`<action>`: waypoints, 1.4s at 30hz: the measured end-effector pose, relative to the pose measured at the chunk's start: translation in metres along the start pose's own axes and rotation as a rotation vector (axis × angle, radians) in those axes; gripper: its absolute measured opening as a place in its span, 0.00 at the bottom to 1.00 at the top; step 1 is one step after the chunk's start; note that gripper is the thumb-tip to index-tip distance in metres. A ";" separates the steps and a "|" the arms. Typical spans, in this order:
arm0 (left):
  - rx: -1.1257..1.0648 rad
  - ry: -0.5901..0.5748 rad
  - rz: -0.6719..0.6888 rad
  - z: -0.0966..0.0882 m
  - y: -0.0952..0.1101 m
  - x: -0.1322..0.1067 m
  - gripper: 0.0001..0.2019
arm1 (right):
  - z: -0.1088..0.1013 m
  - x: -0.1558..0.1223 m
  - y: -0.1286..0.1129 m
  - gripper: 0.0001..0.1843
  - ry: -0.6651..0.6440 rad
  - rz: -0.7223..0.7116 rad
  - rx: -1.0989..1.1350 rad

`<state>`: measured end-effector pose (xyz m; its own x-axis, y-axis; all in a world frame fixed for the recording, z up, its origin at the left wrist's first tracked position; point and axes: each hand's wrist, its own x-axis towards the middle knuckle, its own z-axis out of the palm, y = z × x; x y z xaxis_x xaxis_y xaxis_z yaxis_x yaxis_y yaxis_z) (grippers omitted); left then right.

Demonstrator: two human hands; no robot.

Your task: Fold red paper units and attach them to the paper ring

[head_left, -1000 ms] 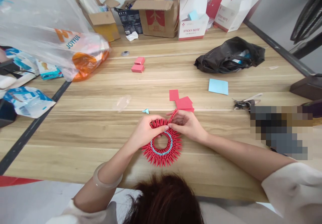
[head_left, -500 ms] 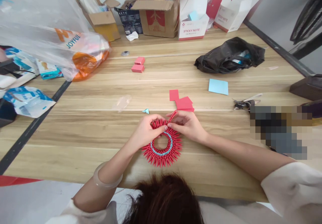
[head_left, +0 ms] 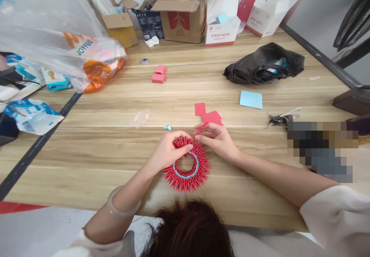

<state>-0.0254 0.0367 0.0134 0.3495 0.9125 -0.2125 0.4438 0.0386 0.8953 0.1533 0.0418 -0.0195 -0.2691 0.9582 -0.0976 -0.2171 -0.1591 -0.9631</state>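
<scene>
A ring of folded red paper pieces (head_left: 187, 183), with a light-blue band round its inner part, lies on the wooden table. My left hand (head_left: 172, 148) grips its upper left edge, thumb on top near the hole. Between the thumb and fingers of my right hand (head_left: 216, 138) is a thin strip of joined red paper pieces (head_left: 200, 130), slanting up to the right. Its lower end is close to the ring's top edge; whether they touch I cannot tell. Just beyond my hands lie red paper sheets (head_left: 212, 117) and a small folded blue paper piece (head_left: 167, 127).
Two pink paper blocks (head_left: 158, 78), a blue note pad (head_left: 251, 99) and keys (head_left: 279, 119) lie farther out. A black plastic bag (head_left: 264, 64) is at the right, a clear plastic bag (head_left: 98, 66) at the left. Cardboard boxes (head_left: 183, 22) line the wall.
My right hand has moved slightly up and to the right with the red strip, away from my left thumb. The left hand and the ring have stayed in place.
</scene>
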 end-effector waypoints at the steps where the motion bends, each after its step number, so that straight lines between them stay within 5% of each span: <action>1: 0.007 0.001 0.009 0.000 -0.001 0.000 0.10 | 0.000 0.001 0.000 0.13 0.032 0.001 0.015; 6: -0.058 -0.092 -0.027 -0.006 -0.001 0.000 0.17 | -0.006 0.008 0.002 0.13 0.084 -0.012 0.096; 15: -0.193 -0.298 -0.078 -0.017 0.005 -0.001 0.13 | -0.016 0.012 -0.001 0.13 -0.156 0.142 0.219; 27: -0.173 -0.011 -0.051 -0.011 0.000 0.003 0.08 | -0.015 0.012 0.002 0.07 -0.230 0.152 0.250; 42: -0.115 -0.006 0.008 -0.012 -0.005 0.005 0.09 | -0.014 0.014 0.000 0.09 -0.021 0.128 0.250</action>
<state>-0.0357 0.0455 0.0130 0.3579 0.9105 -0.2071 0.3431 0.0781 0.9361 0.1626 0.0583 -0.0240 -0.3280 0.9217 -0.2072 -0.4039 -0.3351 -0.8512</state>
